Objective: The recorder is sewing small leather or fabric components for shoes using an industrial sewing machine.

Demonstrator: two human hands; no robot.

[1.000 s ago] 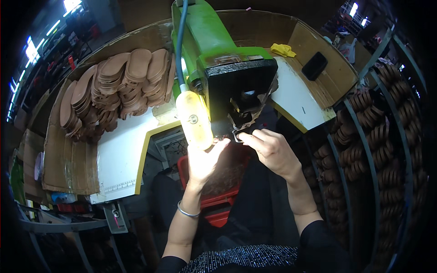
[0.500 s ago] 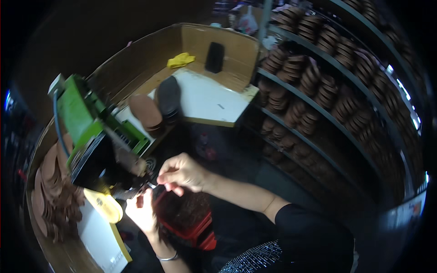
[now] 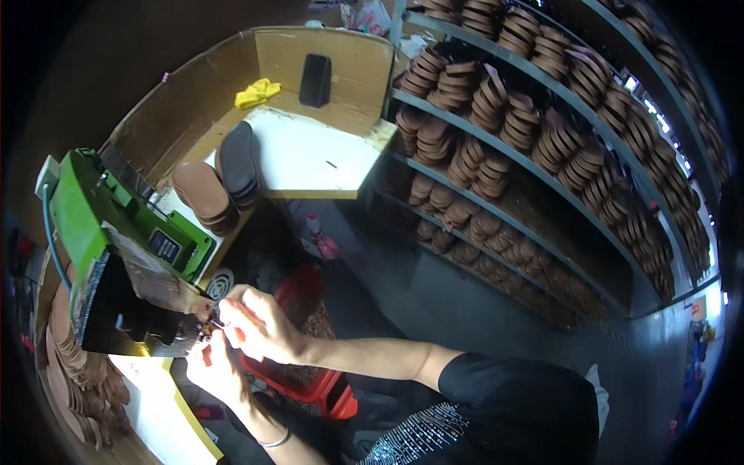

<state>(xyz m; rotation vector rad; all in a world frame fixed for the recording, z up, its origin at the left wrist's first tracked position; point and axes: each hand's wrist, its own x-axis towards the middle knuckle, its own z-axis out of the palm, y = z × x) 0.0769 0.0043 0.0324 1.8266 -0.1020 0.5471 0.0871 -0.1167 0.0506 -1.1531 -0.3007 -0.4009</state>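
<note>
Both my hands are at the working end of a green machine [image 3: 81, 213], close to its small dark metal parts [image 3: 205, 322]. My right hand [image 3: 262, 325] reaches in from the right with fingers bent and pinched at those parts. Just below it, my left hand [image 3: 217, 374] has its thumb and fingertips pressed together, nearly touching the right fingers. Whatever lies between the fingertips is too small and hidden to name. A black guard plate [image 3: 128, 318] stands left of the hands, with a bright light glaring beneath it.
Below my hands sits a red bin [image 3: 332, 387] holding brown scraps. Stacked brown soles [image 3: 200, 190] and dark soles [image 3: 239, 159] lie on the white table [image 3: 310, 159], near a yellow cloth [image 3: 257, 93]. Brown soles [image 3: 74, 372] pile up at left. A rack [image 3: 504, 147] of soles fills the right.
The view has shifted, so the machine and table appear farther left. My right hand has come closer in to the machine's metal parts; my left hand stays just below it.
</note>
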